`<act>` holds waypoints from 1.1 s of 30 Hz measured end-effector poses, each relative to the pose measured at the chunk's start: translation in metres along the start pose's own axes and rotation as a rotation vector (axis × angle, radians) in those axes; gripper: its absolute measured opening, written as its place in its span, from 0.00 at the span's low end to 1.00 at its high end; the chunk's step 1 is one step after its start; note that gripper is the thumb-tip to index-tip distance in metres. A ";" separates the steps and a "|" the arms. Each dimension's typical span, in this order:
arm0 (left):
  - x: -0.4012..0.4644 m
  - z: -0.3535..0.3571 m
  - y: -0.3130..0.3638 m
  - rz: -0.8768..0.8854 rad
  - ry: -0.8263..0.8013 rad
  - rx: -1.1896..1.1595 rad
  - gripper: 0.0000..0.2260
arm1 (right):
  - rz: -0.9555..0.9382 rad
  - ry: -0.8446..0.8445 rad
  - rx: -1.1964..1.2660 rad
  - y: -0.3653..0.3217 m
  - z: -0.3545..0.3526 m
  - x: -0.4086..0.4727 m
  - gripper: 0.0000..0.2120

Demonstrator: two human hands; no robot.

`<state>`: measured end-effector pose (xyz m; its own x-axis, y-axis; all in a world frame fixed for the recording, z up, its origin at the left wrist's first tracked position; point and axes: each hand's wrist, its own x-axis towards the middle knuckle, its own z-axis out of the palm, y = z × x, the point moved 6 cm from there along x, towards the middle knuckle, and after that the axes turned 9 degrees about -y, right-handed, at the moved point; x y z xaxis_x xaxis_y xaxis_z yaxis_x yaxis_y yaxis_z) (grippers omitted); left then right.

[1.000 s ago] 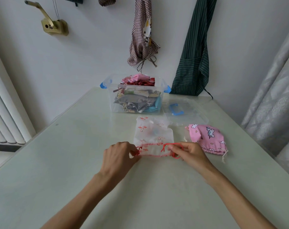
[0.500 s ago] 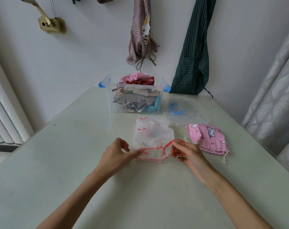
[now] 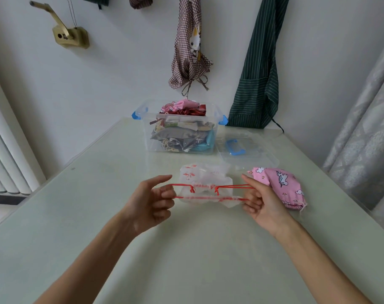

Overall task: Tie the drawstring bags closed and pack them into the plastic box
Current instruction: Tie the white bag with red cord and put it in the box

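Observation:
A sheer white bag (image 3: 203, 178) with red prints lies on the pale green table (image 3: 186, 249), its mouth gathered along a red drawstring (image 3: 208, 197). My left hand (image 3: 152, 201) grips the cord's left loop and my right hand (image 3: 260, 201) grips the right loop, both cords stretched taut sideways. A pink unicorn-print bag (image 3: 281, 185) rests right of my right hand, partly behind it. The clear plastic box (image 3: 180, 128) with blue latches stands at the table's far side, heaped with several fabric bags.
The box's clear lid (image 3: 246, 148) with a blue handle lies right of the box. Aprons (image 3: 192, 47) hang on the wall behind. A curtain (image 3: 366, 132) runs along the right and a white radiator (image 3: 4, 154) stands at the left.
My hands have moved apart, pulling the red drawstring loops out to both sides, and the sheer bag's mouth has bunched up between them.

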<state>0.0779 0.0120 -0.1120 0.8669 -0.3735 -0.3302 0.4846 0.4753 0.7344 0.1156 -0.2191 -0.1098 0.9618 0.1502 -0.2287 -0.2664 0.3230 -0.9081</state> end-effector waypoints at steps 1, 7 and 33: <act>0.000 -0.003 0.000 -0.019 0.057 0.084 0.16 | -0.019 0.023 -0.035 -0.003 0.000 0.002 0.23; -0.004 -0.011 0.019 -0.023 0.224 0.605 0.19 | -0.210 -0.058 -0.774 -0.027 0.005 0.005 0.27; -0.015 -0.071 0.028 0.236 0.282 -0.340 0.10 | 0.058 -0.073 0.365 -0.010 -0.044 -0.008 0.19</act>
<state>0.0868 0.0875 -0.1289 0.9327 -0.0169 -0.3602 0.2413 0.7714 0.5889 0.1135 -0.2646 -0.1141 0.9410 0.2396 -0.2388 -0.3376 0.6222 -0.7063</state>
